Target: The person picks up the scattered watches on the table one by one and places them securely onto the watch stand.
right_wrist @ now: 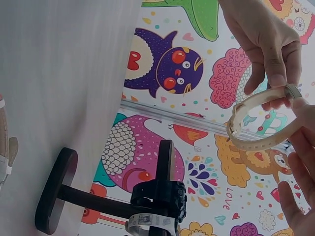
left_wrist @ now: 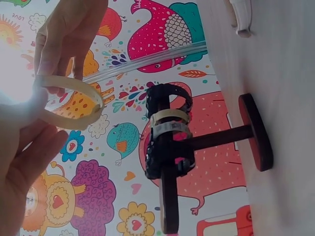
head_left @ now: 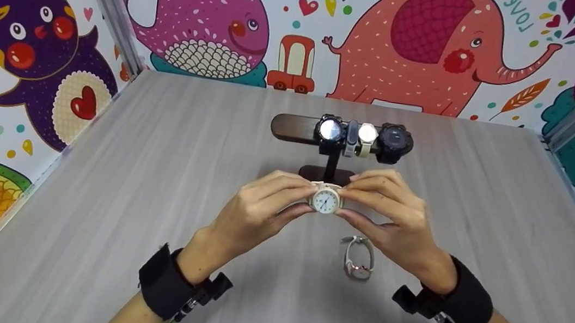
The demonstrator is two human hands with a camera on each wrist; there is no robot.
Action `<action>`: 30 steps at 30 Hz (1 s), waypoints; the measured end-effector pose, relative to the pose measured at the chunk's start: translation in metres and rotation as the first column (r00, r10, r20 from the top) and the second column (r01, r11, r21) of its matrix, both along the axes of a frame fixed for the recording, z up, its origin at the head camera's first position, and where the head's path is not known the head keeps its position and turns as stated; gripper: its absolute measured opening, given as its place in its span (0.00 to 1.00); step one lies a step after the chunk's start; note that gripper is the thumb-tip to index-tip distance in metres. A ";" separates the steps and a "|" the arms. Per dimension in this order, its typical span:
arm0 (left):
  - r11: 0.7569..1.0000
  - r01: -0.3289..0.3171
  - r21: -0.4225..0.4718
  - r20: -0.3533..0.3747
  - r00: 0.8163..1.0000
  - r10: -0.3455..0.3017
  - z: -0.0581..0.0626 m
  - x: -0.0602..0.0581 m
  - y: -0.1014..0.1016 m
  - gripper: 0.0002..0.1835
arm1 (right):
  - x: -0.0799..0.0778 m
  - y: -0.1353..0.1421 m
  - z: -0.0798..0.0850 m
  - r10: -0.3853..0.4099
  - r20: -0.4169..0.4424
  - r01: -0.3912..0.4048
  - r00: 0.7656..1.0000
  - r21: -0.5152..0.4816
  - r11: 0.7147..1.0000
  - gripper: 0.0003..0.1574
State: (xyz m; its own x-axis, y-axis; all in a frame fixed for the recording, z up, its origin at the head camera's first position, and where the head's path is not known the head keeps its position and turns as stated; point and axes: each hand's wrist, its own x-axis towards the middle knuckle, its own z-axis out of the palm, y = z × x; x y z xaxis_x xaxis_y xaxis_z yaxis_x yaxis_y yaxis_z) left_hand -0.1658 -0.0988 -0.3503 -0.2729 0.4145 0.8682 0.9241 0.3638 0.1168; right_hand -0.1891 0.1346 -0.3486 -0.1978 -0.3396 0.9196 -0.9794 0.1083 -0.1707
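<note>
Both hands pinch a small cream wristwatch [head_left: 326, 201] with a round white dial, held up in front of the stand. My left hand [head_left: 266, 203] has thumb and fingertips on the watch's left side; my right hand [head_left: 396, 213] grips its right side. In the left wrist view the cream strap [left_wrist: 74, 118] forms a closed loop away from the fingers, and the right wrist view shows the same strap [right_wrist: 256, 145] with its buckle end. Below the right hand, a second watch [head_left: 360, 271] with a pale strap and rose-toned case lies on the table.
A dark wooden watch stand [head_left: 294, 128] stands behind the hands. On its right part hang a black watch [head_left: 330, 129], a grey band [head_left: 351, 136], a cream watch [head_left: 367, 134] and another black watch [head_left: 394, 139]. Cartoon-printed panels border the grey table [head_left: 158, 140].
</note>
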 end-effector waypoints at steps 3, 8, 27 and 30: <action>1.000 -0.010 -0.009 0.005 1.000 0.010 -0.001 -0.002 -0.001 0.14 | -0.002 0.000 -0.001 0.001 0.014 -0.001 1.000 0.013 1.000 0.13; 0.999 -0.029 -0.040 0.040 0.999 0.030 -0.004 -0.007 -0.004 0.13 | -0.005 -0.001 -0.005 -0.018 0.091 0.013 0.996 0.055 0.998 0.13; 0.997 0.073 -0.004 0.322 0.944 -0.068 -0.023 -0.032 -0.020 0.13 | -0.024 -0.007 -0.029 -0.131 0.204 0.090 0.970 0.199 0.976 0.21; 0.997 0.071 0.025 0.404 0.912 -0.075 -0.025 -0.037 -0.027 0.13 | -0.027 -0.002 -0.028 -0.142 0.206 0.097 0.968 0.211 0.973 0.23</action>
State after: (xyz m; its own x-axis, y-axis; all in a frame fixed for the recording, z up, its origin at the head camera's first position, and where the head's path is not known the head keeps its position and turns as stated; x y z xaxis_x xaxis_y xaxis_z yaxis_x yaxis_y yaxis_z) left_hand -0.2029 -0.1257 -0.3755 -0.5711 0.4385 0.6939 0.8208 0.2944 0.4894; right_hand -0.2159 0.1329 -0.3767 -0.4367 -0.4715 0.7661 -0.8983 0.2755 -0.3424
